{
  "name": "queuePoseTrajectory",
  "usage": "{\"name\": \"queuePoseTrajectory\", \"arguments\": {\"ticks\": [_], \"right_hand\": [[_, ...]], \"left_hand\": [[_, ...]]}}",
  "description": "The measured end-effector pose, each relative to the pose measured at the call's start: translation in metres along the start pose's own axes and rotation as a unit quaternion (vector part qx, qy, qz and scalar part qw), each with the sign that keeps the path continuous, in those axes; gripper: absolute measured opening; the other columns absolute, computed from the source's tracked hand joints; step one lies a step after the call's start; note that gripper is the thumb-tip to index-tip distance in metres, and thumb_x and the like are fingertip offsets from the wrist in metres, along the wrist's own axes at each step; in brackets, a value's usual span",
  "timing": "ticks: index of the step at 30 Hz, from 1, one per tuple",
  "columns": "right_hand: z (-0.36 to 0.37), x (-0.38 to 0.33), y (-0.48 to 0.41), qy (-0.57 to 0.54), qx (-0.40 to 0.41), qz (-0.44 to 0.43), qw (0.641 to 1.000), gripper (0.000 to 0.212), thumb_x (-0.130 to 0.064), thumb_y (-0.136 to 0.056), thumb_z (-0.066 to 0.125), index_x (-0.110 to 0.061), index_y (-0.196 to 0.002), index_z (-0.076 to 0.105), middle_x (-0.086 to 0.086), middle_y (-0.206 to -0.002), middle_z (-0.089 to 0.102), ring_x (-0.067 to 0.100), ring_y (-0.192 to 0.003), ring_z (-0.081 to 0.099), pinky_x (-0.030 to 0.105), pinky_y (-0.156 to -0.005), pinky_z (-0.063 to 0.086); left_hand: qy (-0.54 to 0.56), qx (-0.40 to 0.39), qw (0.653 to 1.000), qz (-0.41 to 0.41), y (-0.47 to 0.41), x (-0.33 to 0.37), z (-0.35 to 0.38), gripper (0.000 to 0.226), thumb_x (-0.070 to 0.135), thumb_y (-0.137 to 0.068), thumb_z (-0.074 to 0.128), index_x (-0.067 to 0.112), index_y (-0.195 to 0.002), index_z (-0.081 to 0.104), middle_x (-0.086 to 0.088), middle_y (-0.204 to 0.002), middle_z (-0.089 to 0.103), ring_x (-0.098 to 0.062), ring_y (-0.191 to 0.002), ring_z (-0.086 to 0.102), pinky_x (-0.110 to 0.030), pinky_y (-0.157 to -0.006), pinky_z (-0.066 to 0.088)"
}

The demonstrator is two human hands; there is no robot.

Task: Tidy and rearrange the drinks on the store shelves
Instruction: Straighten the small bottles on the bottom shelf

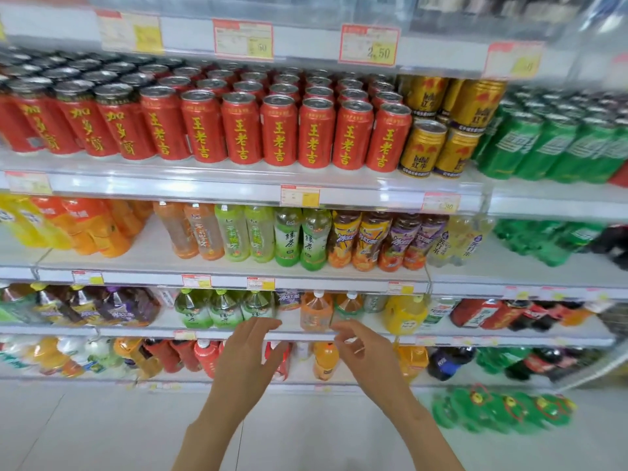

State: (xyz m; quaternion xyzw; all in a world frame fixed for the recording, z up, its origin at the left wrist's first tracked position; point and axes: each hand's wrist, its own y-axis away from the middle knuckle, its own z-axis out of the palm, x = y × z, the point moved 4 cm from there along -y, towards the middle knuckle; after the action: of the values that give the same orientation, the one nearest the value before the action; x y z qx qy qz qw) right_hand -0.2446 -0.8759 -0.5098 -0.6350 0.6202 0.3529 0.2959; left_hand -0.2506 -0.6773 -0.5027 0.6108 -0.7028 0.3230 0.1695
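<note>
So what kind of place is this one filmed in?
Most likely a shop's drinks aisle: price tags on the shelf edges, packed rows of red herbal-tea cans, and bottled green tea below.

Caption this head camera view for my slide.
Tidying drinks: left hand and right hand hover, empty, before an orange bottle on the shelf.

The red cans (pixel 278 130) are gleaming as glossy printed metal, lids shining bare silver; the gold cans (pixel 421 147) are glinting likewise. The green tea bottles (pixel 289 236) are showing clear smooth plastic with shiny labels. The shelf edge strip (pixel 170 186) is reflecting light as glossy transparent plastic, holding matt paper price tags (pixel 368 45). The floor (pixel 85 430) is looking smooth.
</note>
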Motion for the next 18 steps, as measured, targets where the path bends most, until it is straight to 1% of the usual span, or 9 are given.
{"name": "queuePoseTrajectory", "arguments": {"ticks": [2, 4, 6, 8, 9, 11, 14, 16, 18], "right_hand": [[0.000, -0.003, 0.003, -0.006, 0.006, 0.003, 1.000, 0.023, -0.015, -0.090, 0.057, -0.031, -0.107, 0.061, -0.011, -0.089, 0.065, -0.003, -0.067, 0.054, 0.015, -0.058, 0.046], [0.000, -0.006, 0.004, -0.012, 0.012, 0.005, 1.000, 0.024, -0.014, -0.090, 0.058, -0.031, -0.105, 0.060, -0.012, -0.088, 0.064, -0.004, -0.066, 0.054, 0.017, -0.058, 0.048], [0.002, -0.011, 0.004, -0.002, 0.016, -0.001, 1.000, 0.026, -0.015, -0.090, 0.058, -0.039, -0.100, 0.057, -0.016, -0.087, 0.063, -0.004, -0.067, 0.055, 0.018, -0.059, 0.048], [0.002, -0.019, 0.004, 0.004, 0.021, -0.015, 1.000, 0.033, -0.017, -0.090, 0.057, -0.050, -0.093, 0.051, -0.020, -0.085, 0.062, -0.003, -0.066, 0.056, 0.016, -0.059, 0.047], [0.002, -0.022, 0.004, 0.010, 0.023, -0.021, 0.999, 0.035, -0.019, -0.091, 0.057, -0.053, -0.092, 0.050, -0.021, -0.085, 0.062, -0.003, -0.067, 0.057, 0.016, -0.061, 0.047], [0.003, -0.028, 0.004, 0.012, 0.022, -0.028, 0.999, 0.031, -0.019, -0.091, 0.055, -0.049, -0.096, 0.054, -0.018, -0.085, 0.062, -0.002, -0.067, 0.056, 0.017, -0.064, 0.047], [0.006, -0.038, 0.002, 0.001, 0.013, -0.038, 0.999, 0.027, -0.015, -0.091, 0.055, -0.033, -0.109, 0.062, -0.015, -0.086, 0.062, 0.002, -0.070, 0.055, 0.020, -0.065, 0.049], [0.008, -0.045, 0.000, -0.007, 0.010, -0.052, 0.999, 0.024, -0.016, -0.091, 0.056, -0.030, -0.110, 0.062, -0.014, -0.088, 0.063, 0.002, -0.071, 0.056, 0.021, -0.065, 0.050], [0.011, -0.052, -0.002, -0.011, 0.015, -0.063, 0.998, 0.022, -0.018, -0.091, 0.057, -0.029, -0.109, 0.063, -0.013, -0.090, 0.065, 0.000, -0.073, 0.056, 0.017, -0.066, 0.049]], "left_hand": [[-0.003, -0.004, 1.000, 0.013, -0.001, 0.002, -0.001, 0.051, 0.047, -0.078, 0.037, 0.014, -0.105, 0.065, 0.000, -0.101, 0.064, -0.007, -0.093, 0.047, -0.029, -0.072, 0.042], [-0.004, -0.012, 1.000, 0.014, -0.001, 0.001, -0.003, 0.053, 0.049, -0.077, 0.036, 0.015, -0.107, 0.064, 0.003, -0.102, 0.062, -0.012, -0.096, 0.053, -0.028, -0.075, 0.041], [-0.001, -0.012, 1.000, 0.017, -0.002, 0.001, -0.008, 0.055, 0.052, -0.076, 0.035, 0.016, -0.109, 0.062, 0.005, -0.104, 0.060, -0.016, -0.098, 0.054, -0.027, -0.079, 0.040], [0.002, -0.007, 1.000, 0.018, -0.003, 0.001, -0.015, 0.057, 0.054, -0.076, 0.034, 0.017, -0.110, 0.062, 0.008, -0.106, 0.058, -0.013, -0.100, 0.052, -0.025, -0.080, 0.038], [0.002, -0.005, 1.000, 0.020, -0.004, 0.001, -0.019, 0.058, 0.054, -0.076, 0.033, 0.017, -0.110, 0.062, 0.010, -0.106, 0.057, -0.012, -0.100, 0.051, -0.024, -0.080, 0.036], [-0.003, 0.001, 1.000, 0.026, -0.004, 0.000, -0.026, 0.056, 0.053, -0.076, 0.034, 0.017, -0.109, 0.062, 0.009, -0.105, 0.057, -0.013, -0.099, 0.052, -0.025, -0.080, 0.036], [-0.018, 0.012, 0.999, 0.034, -0.005, -0.001, -0.036, 0.051, 0.050, -0.078, 0.037, 0.016, -0.107, 0.063, 0.005, -0.105, 0.061, -0.016, -0.097, 0.055, -0.025, -0.077, 0.038], [-0.020, 0.019, 0.999, 0.035, -0.006, -0.001, -0.044, 0.045, 0.046, -0.080, 0.043, 0.015, -0.106, 0.064, 0.005, -0.103, 0.062, -0.017, -0.095, 0.057, -0.025, -0.076, 0.039], [-0.031, 0.028, 0.998, 0.046, -0.007, 0.000, -0.052, 0.042, 0.043, -0.080, 0.045, 0.014, -0.105, 0.064, 0.003, -0.099, 0.063, -0.019, -0.092, 0.059, -0.026, -0.075, 0.041]]}}
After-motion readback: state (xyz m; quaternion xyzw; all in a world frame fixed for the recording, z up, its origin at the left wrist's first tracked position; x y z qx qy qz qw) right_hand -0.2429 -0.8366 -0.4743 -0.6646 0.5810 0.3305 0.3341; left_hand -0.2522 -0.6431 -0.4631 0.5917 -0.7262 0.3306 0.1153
